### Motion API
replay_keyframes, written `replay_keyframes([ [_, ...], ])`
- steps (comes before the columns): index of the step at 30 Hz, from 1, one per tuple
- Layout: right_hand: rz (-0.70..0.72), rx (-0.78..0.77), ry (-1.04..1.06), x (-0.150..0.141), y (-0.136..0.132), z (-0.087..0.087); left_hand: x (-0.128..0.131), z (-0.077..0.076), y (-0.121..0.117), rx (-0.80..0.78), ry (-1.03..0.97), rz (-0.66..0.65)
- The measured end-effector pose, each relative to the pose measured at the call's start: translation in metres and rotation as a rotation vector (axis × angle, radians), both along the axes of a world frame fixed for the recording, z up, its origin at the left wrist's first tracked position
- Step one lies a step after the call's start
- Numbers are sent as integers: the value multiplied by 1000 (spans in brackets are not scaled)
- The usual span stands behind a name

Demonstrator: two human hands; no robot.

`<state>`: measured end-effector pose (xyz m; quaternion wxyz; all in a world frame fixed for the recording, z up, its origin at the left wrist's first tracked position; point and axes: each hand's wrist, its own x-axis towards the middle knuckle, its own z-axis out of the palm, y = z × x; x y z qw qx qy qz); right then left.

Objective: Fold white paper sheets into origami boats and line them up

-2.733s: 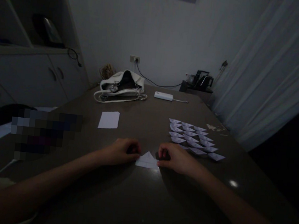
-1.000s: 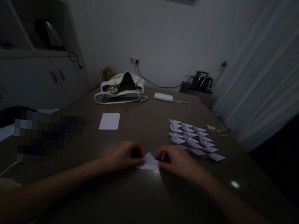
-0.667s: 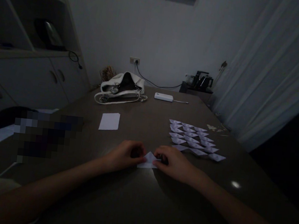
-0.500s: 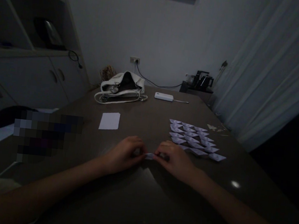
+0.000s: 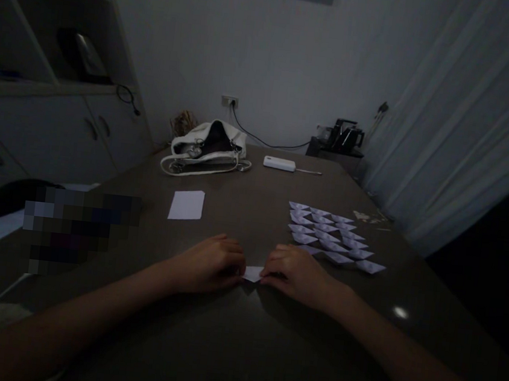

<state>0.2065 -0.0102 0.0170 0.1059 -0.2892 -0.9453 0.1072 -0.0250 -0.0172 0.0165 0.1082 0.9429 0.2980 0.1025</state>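
A small folded white paper piece (image 5: 253, 273) lies on the dark table (image 5: 229, 345) between my two hands. My left hand (image 5: 213, 264) pinches its left end with curled fingers. My right hand (image 5: 295, 272) pinches its right end the same way. Only a narrow strip of the paper shows between the fingertips; the rest is hidden under them. To the right lie several finished folded paper boats (image 5: 329, 236) in rows. A flat white paper sheet (image 5: 186, 204) rests further back on the left.
A white handbag (image 5: 207, 148) and a white power bank (image 5: 279, 163) with a cable sit at the table's far end. A dark kettle (image 5: 343, 135) stands at the back right. Cabinets line the left, a curtain the right.
The paper was a wide triangle held at its two ends. My hands moved closer together and folded it, so only a small strip shows now.
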Motion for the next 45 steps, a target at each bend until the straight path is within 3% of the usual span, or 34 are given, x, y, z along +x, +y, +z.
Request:
replay_keyframes([
  [6,-50,-67,42,-3,3,-4,-1,-2,2,-124,-95,15],
  [15,-244,-237,184,-9,2,-7,3,-4,3,-378,-194,267],
  [23,-307,-309,201,-10,3,-10,6,-4,2,-378,-189,301],
  [45,-324,-289,167,-12,7,-13,8,-8,4,-385,-190,403],
])
